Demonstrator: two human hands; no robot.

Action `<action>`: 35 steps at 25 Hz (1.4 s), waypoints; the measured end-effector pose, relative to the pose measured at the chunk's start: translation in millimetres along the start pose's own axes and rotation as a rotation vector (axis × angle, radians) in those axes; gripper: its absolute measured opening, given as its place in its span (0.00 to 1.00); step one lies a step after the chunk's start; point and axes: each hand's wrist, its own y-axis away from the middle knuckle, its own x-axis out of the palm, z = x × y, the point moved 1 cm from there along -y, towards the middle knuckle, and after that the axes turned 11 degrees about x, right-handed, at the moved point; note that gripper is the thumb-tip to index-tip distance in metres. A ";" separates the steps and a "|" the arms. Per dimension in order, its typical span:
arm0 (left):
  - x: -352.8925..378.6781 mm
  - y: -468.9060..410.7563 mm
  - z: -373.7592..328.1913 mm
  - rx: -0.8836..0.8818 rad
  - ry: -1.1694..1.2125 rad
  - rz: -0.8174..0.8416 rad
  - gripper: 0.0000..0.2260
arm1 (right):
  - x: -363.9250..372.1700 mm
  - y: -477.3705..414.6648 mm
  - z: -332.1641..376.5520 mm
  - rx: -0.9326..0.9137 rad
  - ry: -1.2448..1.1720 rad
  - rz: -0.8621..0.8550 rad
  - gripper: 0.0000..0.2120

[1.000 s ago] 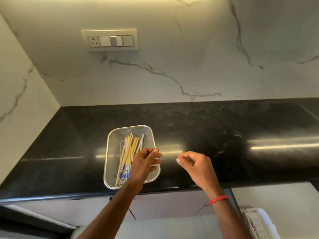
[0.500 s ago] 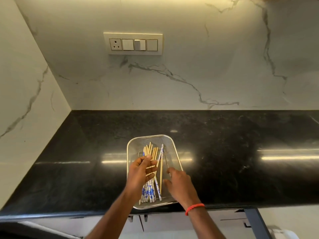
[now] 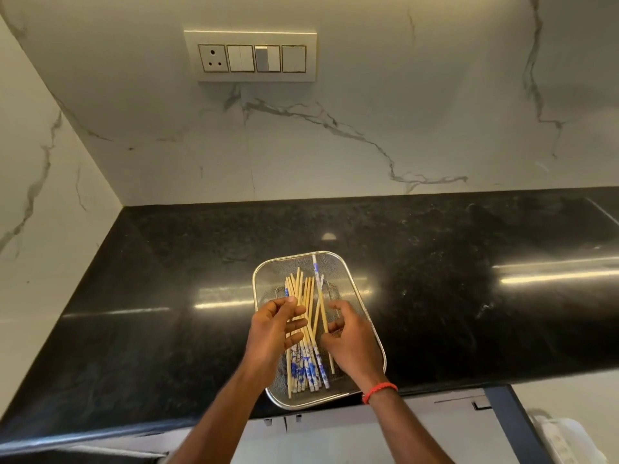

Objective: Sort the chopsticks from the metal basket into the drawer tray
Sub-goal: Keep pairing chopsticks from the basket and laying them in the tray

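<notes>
A rectangular metal mesh basket [image 3: 348, 266] sits at the front edge of the black counter. In it lies a bundle of several pale wooden chopsticks [image 3: 303, 363] with blue-and-white patterned ends. Both hands are inside the basket. My left hand [image 3: 273, 329] curls its fingers around the left side of the bundle. My right hand [image 3: 351, 339] pinches one or two chopsticks at the bundle's right side. A single patterned chopstick [image 3: 316, 267] leans toward the basket's far rim. The drawer tray is not in view.
The black stone counter [image 3: 452, 296] runs right and back to a marble wall with a switch panel [image 3: 256, 58]. A marble side wall closes the left. Below the counter edge are pale drawer fronts [image 3: 335, 440] and a white object [image 3: 569, 443] at bottom right.
The right hand moved left from over the counter into the basket and closed on chopsticks. The left hand shifted its grip on the bundle. The camera view moved closer and rightward.
</notes>
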 end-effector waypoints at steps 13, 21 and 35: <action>-11.4 -15.6 -8.8 0.018 0.033 -0.057 0.07 | 19.5 -39.4 6.3 -0.024 0.186 -0.021 0.10; -24.6 -11.5 -11.7 0.010 0.037 -0.076 0.06 | 42.2 -61.9 7.7 -0.091 0.313 -0.117 0.04; -6.4 -11.3 -6.7 -0.121 0.189 0.068 0.09 | 12.9 -15.3 49.5 -0.268 -0.118 -0.022 0.08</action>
